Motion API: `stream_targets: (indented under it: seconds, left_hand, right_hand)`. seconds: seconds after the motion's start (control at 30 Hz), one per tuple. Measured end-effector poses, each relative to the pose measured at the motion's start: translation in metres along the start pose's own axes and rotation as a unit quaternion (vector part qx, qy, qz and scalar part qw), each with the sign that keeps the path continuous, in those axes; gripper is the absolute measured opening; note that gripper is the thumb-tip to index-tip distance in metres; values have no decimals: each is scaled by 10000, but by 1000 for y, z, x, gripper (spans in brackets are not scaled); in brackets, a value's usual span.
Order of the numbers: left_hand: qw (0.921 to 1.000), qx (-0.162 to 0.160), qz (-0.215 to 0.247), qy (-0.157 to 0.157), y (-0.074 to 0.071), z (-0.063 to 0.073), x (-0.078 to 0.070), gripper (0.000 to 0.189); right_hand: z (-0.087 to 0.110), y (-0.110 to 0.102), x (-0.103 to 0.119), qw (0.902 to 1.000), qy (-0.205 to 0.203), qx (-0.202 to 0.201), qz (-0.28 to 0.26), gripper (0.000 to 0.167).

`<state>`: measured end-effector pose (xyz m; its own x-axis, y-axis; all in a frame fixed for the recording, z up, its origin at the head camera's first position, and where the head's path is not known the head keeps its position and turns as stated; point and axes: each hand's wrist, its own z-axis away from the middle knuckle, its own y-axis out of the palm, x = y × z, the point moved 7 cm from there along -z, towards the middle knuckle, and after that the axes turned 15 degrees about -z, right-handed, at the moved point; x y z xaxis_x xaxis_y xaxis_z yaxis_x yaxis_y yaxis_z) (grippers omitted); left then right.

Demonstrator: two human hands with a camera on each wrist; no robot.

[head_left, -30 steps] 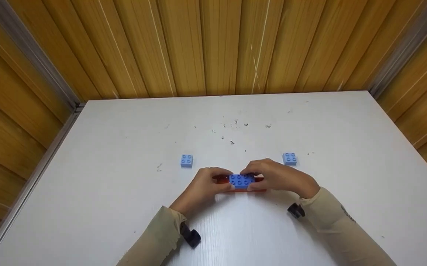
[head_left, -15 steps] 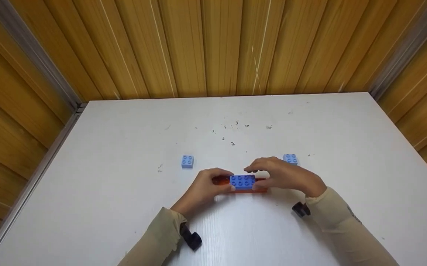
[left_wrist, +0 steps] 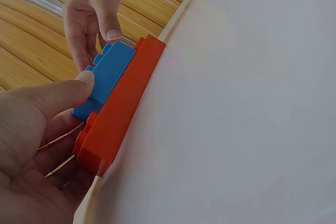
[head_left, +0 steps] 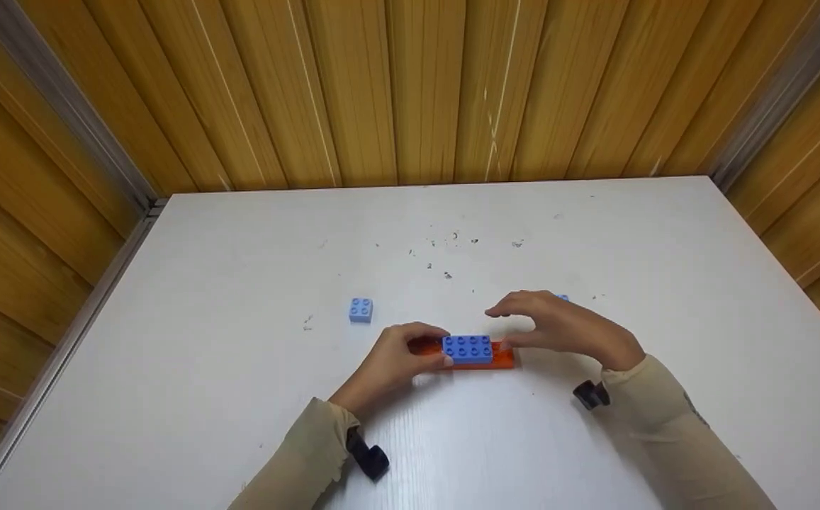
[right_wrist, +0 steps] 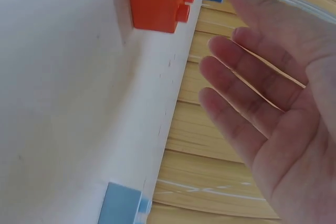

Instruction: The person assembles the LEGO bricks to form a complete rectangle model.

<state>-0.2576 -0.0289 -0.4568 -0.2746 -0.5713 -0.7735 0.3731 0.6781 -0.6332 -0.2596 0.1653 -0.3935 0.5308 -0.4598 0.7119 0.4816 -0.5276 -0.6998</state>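
A blue building brick (head_left: 468, 350) sits on top of a row of red bricks (head_left: 503, 358) on the white table. A seam in the row shows in the left wrist view, and red studs stick up past both ends of the blue brick (left_wrist: 107, 74). My left hand (head_left: 399, 354) pinches the blue brick at its left end, thumb on the near side and fingers behind. To the right, my right hand (head_left: 565, 327) is held apart from the bricks, fingers spread and holding nothing; its palm (right_wrist: 299, 150) faces the right wrist camera.
A light blue brick (head_left: 361, 310) stands farther back on the left. Another light blue brick (head_left: 562, 297) is mostly hidden behind my right hand. Bare white tabletop (head_left: 239, 283) runs to wood-patterned walls (head_left: 417, 92) at the back and sides.
My right hand has let go of the blue brick and moved right and slightly up, its fingers opening. It now covers most of the right light blue brick. My left hand keeps its grip.
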Motion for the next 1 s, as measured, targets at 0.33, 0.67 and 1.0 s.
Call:
stream_targets:
  seconds: [0.33,0.67,1.0]
  left_hand:
    - [9998,48,-141,-127,0,-1,-2,37]
    - [9997,29,-224,-63,0,0,-4,38]
    - [9997,37,-255,-2,2,-1,-5,36]
  right_hand:
    - [10,-22,-19,9987,258,-428,81,45]
    - [22,-37,-44,9921,1070,-650,42,49]
    - [33,-49,-60,9879,1326,-811,-19,51]
